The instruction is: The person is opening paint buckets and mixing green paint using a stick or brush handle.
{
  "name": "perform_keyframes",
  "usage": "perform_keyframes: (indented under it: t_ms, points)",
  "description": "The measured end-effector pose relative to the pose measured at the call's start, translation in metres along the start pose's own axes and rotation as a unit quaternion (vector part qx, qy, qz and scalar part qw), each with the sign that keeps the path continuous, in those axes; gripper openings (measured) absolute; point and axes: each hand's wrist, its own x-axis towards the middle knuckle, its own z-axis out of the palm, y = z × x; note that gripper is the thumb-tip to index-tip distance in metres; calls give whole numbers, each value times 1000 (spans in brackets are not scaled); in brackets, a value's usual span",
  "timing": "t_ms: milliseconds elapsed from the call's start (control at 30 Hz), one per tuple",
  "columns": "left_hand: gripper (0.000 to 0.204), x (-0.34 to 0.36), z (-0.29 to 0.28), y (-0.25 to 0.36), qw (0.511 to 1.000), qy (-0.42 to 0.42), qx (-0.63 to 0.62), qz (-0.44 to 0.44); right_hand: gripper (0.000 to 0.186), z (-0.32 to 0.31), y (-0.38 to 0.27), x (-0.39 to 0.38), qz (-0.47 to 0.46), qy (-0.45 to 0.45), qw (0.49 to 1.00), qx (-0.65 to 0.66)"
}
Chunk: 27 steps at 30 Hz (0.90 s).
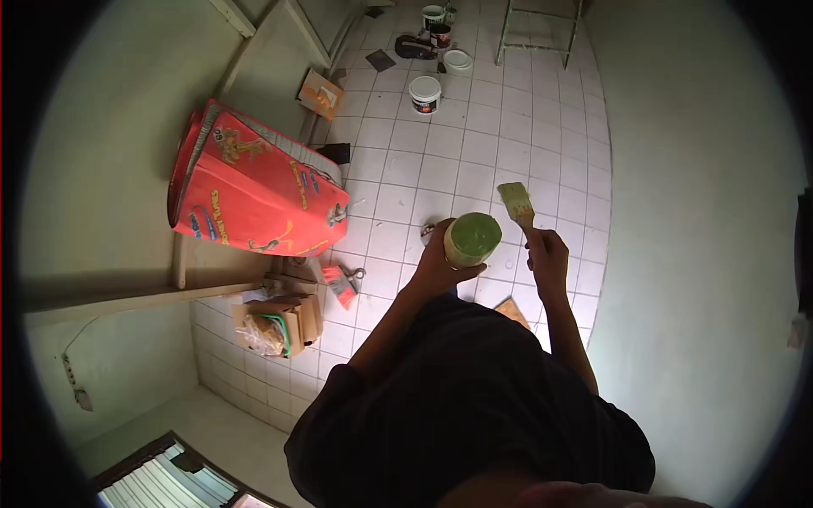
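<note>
My left hand (439, 262) is wrapped round a round tub of green paint (474, 236), held in front of my body with its mouth facing up. To the right of the tub, my right hand (548, 256) grips a paintbrush (518, 203) by its handle. The brush's wide bristles point up and away from me, coated in pale green. Brush and tub are apart. Part of the tub's side is hidden behind my left fingers.
A pale wall (694, 254) rises close on my right. Leaning at the left is a large red folded mattress (262, 199). A lidded white bucket (425, 95), paint cans (439, 35) and a ladder (533, 46) stand farther off. Cardboard boxes (306, 320) sit at the lower left on the tiled floor.
</note>
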Motion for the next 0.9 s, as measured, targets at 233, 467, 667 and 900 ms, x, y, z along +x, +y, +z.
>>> perform_keyframes:
  t_ms: [233,467,667,900]
  points:
    - [92,130,-49,-2,997,79,0,24,24,25,-76,99,56,2,995,81]
    - [97,233,-75,11,997,47,-47,34,20,39,-123,187,50,4,993,104]
    - [97,314,-67,19,998,56,-30,17,20,27,-127,283,53,-9,989,138]
    - [91,427,-30,17,996,78,-9,35,21,-17,-130,433,30,-86,988,125]
